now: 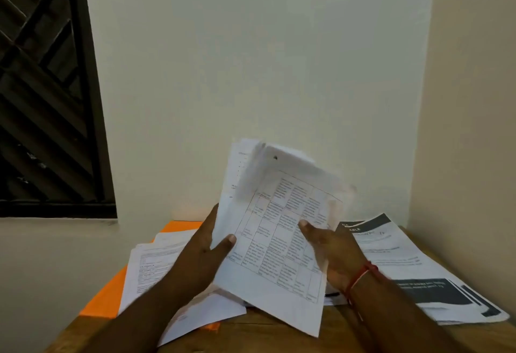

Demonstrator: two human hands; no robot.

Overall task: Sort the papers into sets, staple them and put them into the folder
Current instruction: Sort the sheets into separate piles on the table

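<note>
I hold a set of white printed sheets [279,235] upright above the table; the front sheet shows a table grid and its top corner is blurred. My left hand [206,252] grips the set's left edge, thumb on the front. My right hand [329,249] holds the right edge, with a red thread on the wrist. An orange folder [106,294] lies on the left under loose white papers [150,266]. Another pile with dark printed bands [418,277] lies on the right. No stapler is visible.
A small wooden table [265,336] stands in a corner, with a pale wall behind and to the right. A dark window with a grille [47,87] is on the left above a ledge. Papers reach past the table's right edge.
</note>
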